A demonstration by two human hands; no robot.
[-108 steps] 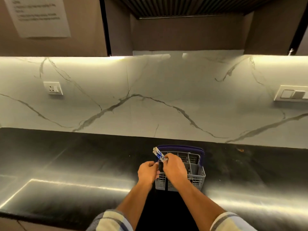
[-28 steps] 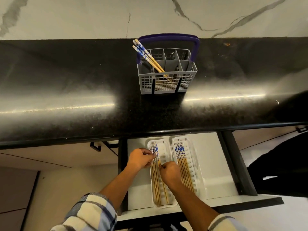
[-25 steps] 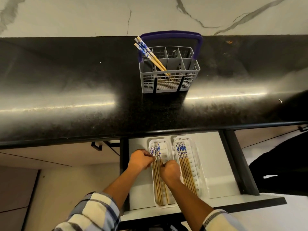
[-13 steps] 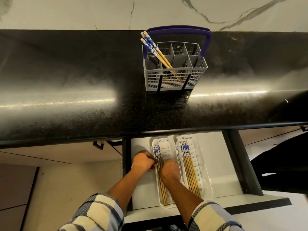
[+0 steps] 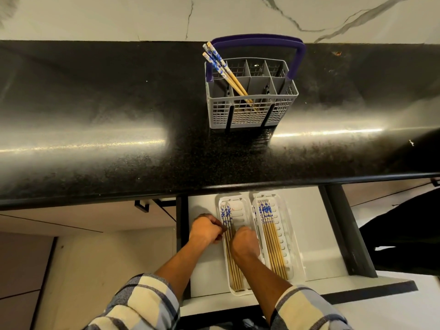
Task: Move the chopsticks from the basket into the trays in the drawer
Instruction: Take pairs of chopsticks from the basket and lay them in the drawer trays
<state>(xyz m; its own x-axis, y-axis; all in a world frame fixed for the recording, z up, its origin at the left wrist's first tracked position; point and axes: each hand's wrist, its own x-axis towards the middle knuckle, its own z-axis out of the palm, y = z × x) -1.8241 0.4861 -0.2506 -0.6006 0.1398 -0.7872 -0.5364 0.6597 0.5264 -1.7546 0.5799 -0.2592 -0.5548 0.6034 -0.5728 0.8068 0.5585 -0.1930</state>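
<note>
Both curled hands, left hand (image 5: 206, 231) and right hand (image 5: 245, 242), have settled lower onto chopsticks (image 5: 232, 258) in the left tray (image 5: 235, 206), each grip's hold unclear, while more chopsticks (image 5: 225, 70) wait in the basket (image 5: 252, 115).

Both forearms reach forward and down over the open drawer (image 5: 309, 234), sleeves of a plaid shirt pushed up past the wrists. Left hand (image 5: 206, 231) sits at the drawer's left side, knuckles up, fingers curled into a loose fist, fingertips pinched toward the right. Right hand (image 5: 245, 242) is just beside it, slightly nearer the drawer front, also knuckles up and fingers curled under. The two hands are close, almost touching. Can't tell whether either is actually gripping anything; the fingertips are hidden under the backs of the hands.
</note>
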